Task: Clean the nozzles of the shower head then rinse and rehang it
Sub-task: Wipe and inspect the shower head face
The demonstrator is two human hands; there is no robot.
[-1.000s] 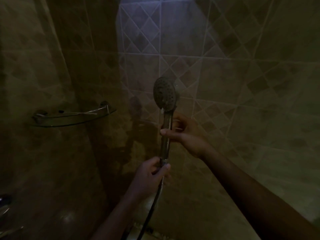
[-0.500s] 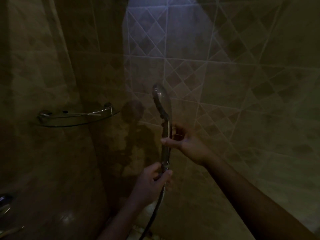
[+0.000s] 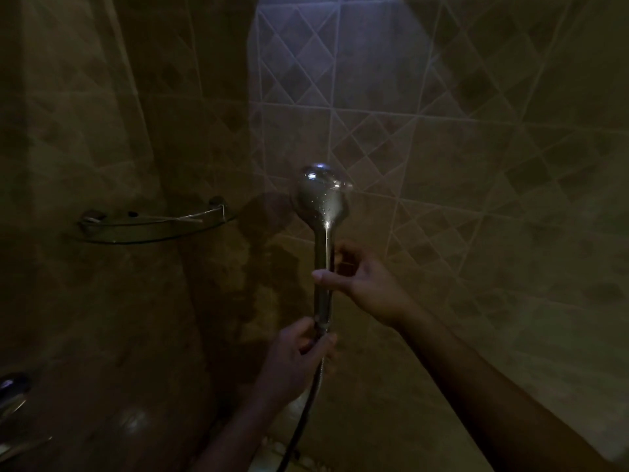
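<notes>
dim tiled wall (image 3: 476, 165) behind: the shower head (image 3: 321, 199) stands upright in mid-air before it, wet chrome back toward the camera, nozzles out of sight. right hand (image 3: 364, 284) holds the handle's middle, thumb across the front, fingers curled behind. left hand (image 3: 292, 362) grips the handle's base, where the hose (image 3: 306, 410) joins and hangs down. shelf (image 3: 153, 226) sits well apart to the left; tap (image 3: 12, 390) at the lower left edge.

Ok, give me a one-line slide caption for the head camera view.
Left hand and right hand hold a chrome shower head upright, back toward camera.
</notes>
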